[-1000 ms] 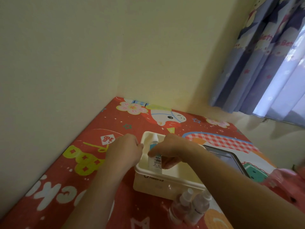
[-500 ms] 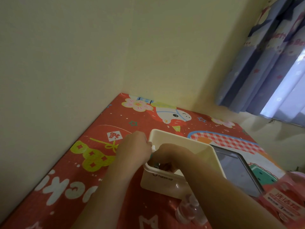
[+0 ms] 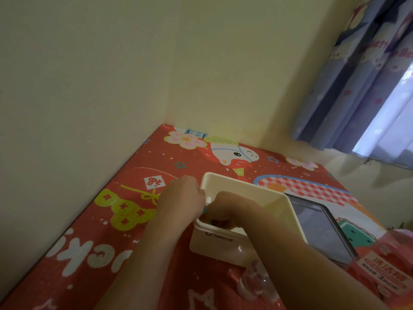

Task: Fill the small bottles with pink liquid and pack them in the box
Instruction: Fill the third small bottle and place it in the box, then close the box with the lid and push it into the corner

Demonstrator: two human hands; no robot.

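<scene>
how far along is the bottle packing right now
Done: cannot tell; no packed bottle shows inside the cream plastic box.
In hand: both hands, left and right, meet at its near left corner around a small white-capped bottle.
Left: clear small bottles lie outside on the red cartoon mat.

home bedroom | cartoon curtain | cartoon tablecloth

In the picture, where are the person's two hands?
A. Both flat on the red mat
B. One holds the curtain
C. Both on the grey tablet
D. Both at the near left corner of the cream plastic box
D: the left hand and the right hand meet at the near left corner of the cream plastic box.
</scene>
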